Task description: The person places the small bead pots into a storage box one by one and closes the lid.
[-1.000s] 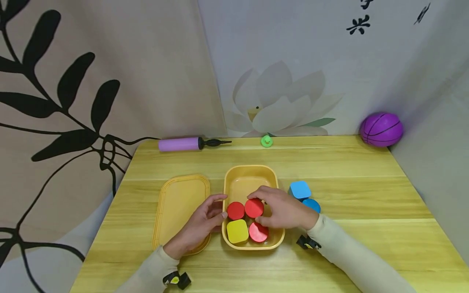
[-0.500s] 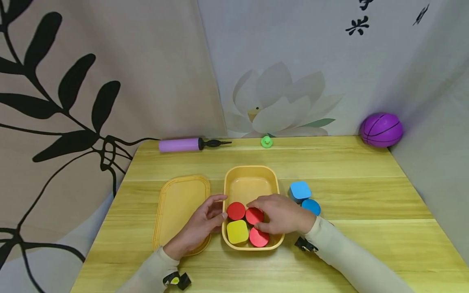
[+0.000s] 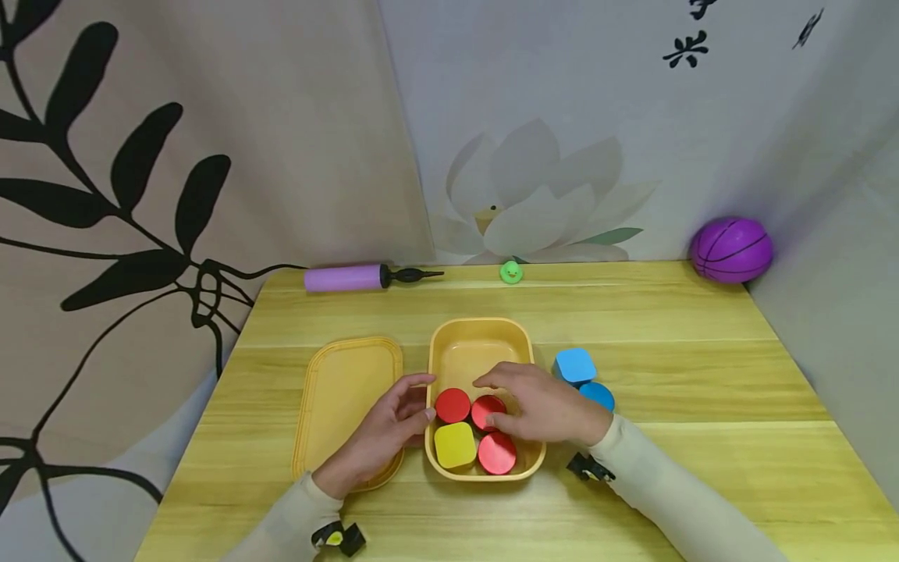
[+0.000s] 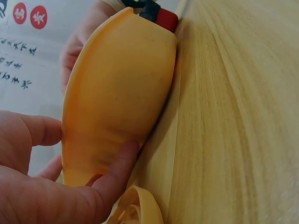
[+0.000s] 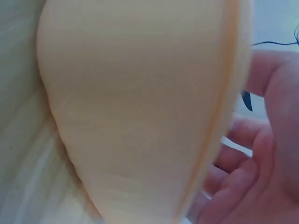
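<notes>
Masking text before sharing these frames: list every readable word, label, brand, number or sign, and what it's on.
No text can be read with certainty.
Backdrop, head view: black brush marks, cut off or blurred.
Backdrop, left wrist view: red round stamps, too small and blurred.
Same backdrop: lines of black script, too small.
Box, lid, blocks, basketball: no lettering visible.

Lid (image 3: 346,386) left of box (image 3: 481,349)
</notes>
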A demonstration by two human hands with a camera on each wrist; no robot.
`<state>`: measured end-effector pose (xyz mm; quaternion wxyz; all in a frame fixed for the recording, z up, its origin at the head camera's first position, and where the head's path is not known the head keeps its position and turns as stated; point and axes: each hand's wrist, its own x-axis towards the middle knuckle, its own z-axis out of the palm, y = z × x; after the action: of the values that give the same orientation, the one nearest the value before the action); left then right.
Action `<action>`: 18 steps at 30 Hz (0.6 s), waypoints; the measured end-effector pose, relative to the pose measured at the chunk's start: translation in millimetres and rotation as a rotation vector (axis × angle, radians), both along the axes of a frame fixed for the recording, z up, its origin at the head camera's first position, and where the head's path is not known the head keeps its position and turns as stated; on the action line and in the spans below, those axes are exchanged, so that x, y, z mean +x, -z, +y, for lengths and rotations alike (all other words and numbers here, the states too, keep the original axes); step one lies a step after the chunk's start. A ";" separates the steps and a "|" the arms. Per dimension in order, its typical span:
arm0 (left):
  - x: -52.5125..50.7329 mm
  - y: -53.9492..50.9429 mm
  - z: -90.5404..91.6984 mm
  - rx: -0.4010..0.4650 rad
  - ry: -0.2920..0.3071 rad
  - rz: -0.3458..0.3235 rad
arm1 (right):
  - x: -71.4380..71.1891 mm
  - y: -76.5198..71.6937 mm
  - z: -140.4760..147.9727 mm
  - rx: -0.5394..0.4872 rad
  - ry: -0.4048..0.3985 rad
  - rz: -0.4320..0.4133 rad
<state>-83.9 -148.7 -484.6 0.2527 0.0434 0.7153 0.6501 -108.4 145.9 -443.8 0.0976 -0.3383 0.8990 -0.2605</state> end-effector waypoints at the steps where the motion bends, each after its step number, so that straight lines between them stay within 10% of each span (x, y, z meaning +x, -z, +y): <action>1: -0.1 -0.1 0.1 0.000 -0.002 0.000 | -0.1 -1.6 1.8 -0.021 0.012 -0.003; 18: -0.3 1.3 -0.1 0.009 0.004 0.006 | -18.9 -17.5 69.9 -0.238 0.168 0.102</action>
<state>-84.2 -148.8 -485.9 0.2519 0.0478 0.7130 0.6526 -127.3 215.8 -426.4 -0.0110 -0.2840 0.8907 -0.3547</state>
